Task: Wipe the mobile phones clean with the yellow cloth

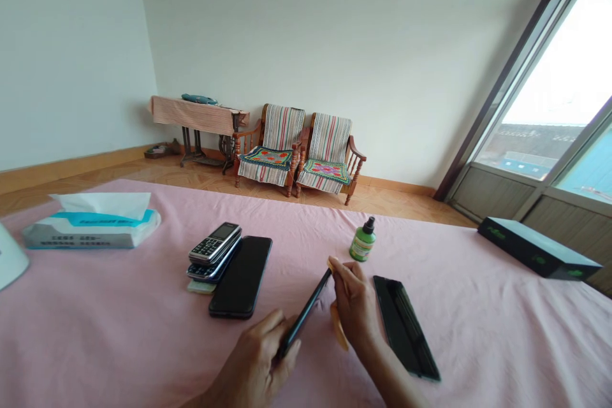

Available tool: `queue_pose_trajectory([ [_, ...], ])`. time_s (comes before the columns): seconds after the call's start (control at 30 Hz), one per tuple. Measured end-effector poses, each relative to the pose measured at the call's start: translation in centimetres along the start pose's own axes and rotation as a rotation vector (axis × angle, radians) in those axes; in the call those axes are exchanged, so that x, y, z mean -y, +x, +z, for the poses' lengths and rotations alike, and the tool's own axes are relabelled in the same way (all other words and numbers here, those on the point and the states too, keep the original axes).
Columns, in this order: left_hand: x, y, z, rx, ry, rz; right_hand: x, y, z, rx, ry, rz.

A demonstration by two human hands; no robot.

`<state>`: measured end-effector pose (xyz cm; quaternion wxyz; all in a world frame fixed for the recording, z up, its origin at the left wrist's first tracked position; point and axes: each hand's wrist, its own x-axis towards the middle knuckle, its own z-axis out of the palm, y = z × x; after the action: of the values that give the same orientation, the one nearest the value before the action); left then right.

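Note:
My left hand (253, 363) grips the near end of a black smartphone (306, 313), held on edge above the pink tablecloth (119, 325). My right hand (354, 303) is closed around a yellowish cloth (338, 326) and presses it against the phone's far end. A small green spray bottle (363, 241) stands just beyond my right hand. A second dark smartphone (405, 325) lies flat to the right of my right hand.
To the left lie another black smartphone (241, 275) and a stack of small phones topped by a keypad phone (215, 243). A tissue pack (93, 222) sits far left, a dark box (538, 247) far right. Two wooden chairs (299, 150) and a sewing table (198, 118) stand by the wall.

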<state>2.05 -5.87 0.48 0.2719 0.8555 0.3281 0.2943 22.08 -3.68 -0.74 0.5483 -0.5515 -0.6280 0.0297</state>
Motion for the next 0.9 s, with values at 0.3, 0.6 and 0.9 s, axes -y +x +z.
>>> queue_pose_trajectory([
  [0.3,0.6,-0.1,0.6,-0.042,-0.06,-0.037,4.2,-4.2,0.6,0.207,0.131,-0.176],
  [0.6,0.0,0.1,-0.1,-0.071,-0.175,-0.012,4.4,-5.0,1.1,0.244,0.131,-0.292],
  [0.9,-0.3,0.0,-0.3,-0.063,-0.164,0.011,4.5,-4.9,0.6,0.253,0.094,-0.38],
])
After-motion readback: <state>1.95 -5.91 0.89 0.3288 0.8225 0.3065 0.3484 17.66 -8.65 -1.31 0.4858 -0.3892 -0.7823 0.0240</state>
